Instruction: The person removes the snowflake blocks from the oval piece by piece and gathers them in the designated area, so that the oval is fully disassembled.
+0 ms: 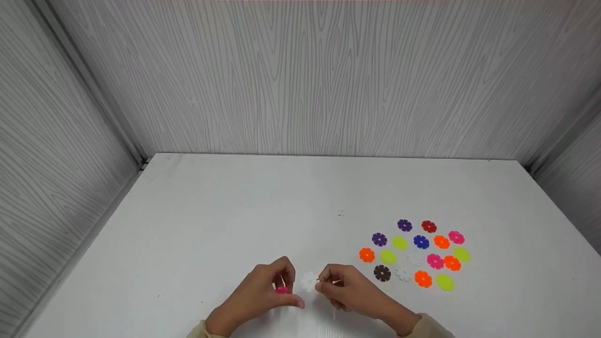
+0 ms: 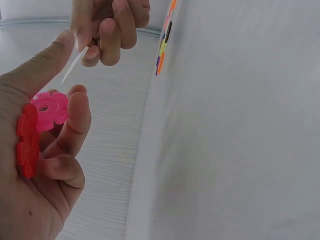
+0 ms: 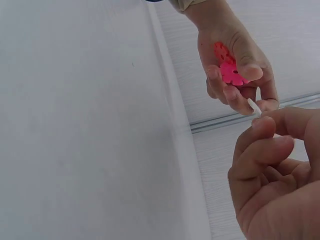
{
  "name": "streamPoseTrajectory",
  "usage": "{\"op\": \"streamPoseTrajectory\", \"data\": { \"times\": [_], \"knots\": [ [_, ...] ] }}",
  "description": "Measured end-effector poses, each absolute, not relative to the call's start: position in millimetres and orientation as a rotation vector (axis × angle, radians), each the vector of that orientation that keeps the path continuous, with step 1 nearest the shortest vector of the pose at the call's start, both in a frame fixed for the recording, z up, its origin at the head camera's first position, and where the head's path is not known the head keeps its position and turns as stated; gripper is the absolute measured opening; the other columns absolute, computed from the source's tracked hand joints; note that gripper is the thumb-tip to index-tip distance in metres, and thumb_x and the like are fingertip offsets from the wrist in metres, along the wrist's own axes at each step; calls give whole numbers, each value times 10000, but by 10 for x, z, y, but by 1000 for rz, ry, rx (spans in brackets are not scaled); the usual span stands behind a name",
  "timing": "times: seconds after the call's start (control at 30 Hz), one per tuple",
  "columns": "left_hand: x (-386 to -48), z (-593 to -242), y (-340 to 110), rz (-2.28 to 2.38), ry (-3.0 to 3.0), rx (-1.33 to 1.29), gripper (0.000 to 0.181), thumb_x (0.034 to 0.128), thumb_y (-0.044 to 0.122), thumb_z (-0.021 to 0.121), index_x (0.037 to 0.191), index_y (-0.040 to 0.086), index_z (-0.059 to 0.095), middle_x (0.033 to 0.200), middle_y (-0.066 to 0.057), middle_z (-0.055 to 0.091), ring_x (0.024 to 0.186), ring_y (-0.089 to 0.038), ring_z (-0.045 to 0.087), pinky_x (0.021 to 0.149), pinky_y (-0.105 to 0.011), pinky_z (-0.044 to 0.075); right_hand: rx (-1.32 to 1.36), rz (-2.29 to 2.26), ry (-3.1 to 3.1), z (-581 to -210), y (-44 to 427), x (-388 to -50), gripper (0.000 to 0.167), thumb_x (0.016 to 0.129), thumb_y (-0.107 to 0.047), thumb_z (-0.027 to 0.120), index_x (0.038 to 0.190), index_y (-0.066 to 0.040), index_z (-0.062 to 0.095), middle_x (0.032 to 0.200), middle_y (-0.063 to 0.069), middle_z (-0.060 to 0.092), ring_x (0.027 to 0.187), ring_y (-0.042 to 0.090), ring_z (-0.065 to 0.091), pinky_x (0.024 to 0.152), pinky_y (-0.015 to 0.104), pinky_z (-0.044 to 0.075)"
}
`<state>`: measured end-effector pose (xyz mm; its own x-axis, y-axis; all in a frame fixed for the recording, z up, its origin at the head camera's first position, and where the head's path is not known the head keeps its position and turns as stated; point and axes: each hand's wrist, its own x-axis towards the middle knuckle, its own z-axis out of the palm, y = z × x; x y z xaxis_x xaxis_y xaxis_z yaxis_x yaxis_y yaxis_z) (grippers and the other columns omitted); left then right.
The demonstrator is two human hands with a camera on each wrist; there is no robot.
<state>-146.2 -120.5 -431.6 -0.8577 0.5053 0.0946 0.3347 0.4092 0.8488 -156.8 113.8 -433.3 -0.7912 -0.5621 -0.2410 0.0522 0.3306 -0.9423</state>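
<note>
Low in the head view, my left hand [image 1: 257,290] holds two notched flower-shaped discs in its curled fingers. The pink disc [image 2: 52,111] and the red disc [image 2: 28,142] are joined at an angle, as the left wrist view shows; the red one lies against the palm. Across from it, my right hand [image 1: 351,287] pinches a white flower disc [image 1: 309,281] by its edge between thumb and forefinger. This white disc stands between the two hands, seen nearly edge-on in the right wrist view. It appears apart from the pink disc.
To the right lie several loose flower discs flat on the white table [image 1: 225,202], among them a dark brown disc [image 1: 382,273], a blue disc [image 1: 421,242], an orange disc [image 1: 366,255] and a red disc [image 1: 428,226]. Wood-grain panels [image 1: 300,80] stand behind and at both sides.
</note>
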Motion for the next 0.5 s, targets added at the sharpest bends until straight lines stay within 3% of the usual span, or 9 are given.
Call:
{"op": "streamPoseTrajectory", "data": {
  "times": [0.2, 0.4, 0.5],
  "knots": [
    [-1488, -4327, -1235, 1462, 2414, 780, 313, 745, 329, 796, 761, 97, 587, 701, -28, 615, 657, 28, 474, 624, -178, 436, -403, -1529, 2056, -4338, 1187, -1602, 187, 955, -205, 593, 962, -19, 581, 626, 13, 535, 449, 97, 434, 424, 199, 392],
    [-1474, -4302, -1302, 1388, 2347, 683, 91, 830, 170, 731, 867, 115, 668, 847, 28, 650, 770, -22, 546, 670, -173, 461, -346, -1581, 2049, -4310, 1277, -1667, 220, 955, -204, 594, 996, 11, 570, 646, 14, 550, 480, 101, 487, 458, 204, 444],
    [-1472, -4286, -1324, 1354, 2322, 678, 111, 829, 95, 681, 931, 137, 682, 919, 46, 647, 828, -43, 558, 721, -181, 477, -337, -1589, 2070, -4303, 1329, -1703, 213, 957, -213, 593, 989, -5, 564, 665, 11, 549, 500, 106, 501, 472, 206, 459]
  ]
}}
